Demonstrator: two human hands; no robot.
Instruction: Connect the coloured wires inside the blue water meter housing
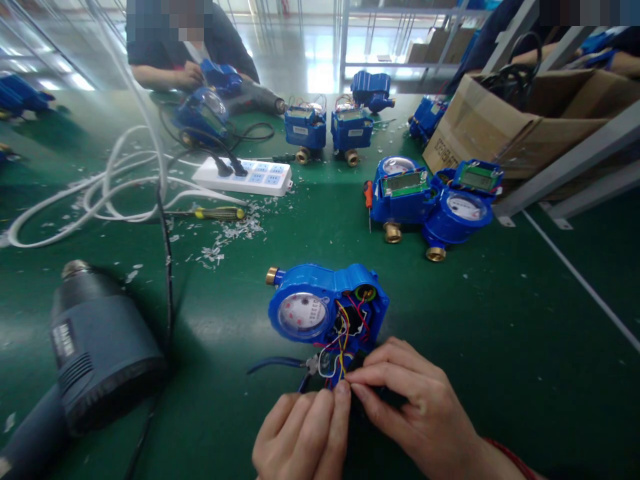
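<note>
A blue water meter (325, 303) with a round dial and an open wiring bay lies on the green table (500, 347) just ahead of me. Red, yellow and white wires (343, 333) spill from its bay toward my hands. My left hand (303, 437) is closed, its fingertips pinching at the wires. My right hand (420, 407) meets it from the right, fingers pinched on the same bundle. Blue-handled pliers (285, 365) lie by the meter, just left of the wires.
A dark heat gun (95, 347) lies at the left. A white power strip (245, 177), a yellow-handled screwdriver (215, 213), white cable loops and plastic scraps sit further back. Several more blue meters (430, 203) stand at mid right by a cardboard box (525, 120). A person works across the table.
</note>
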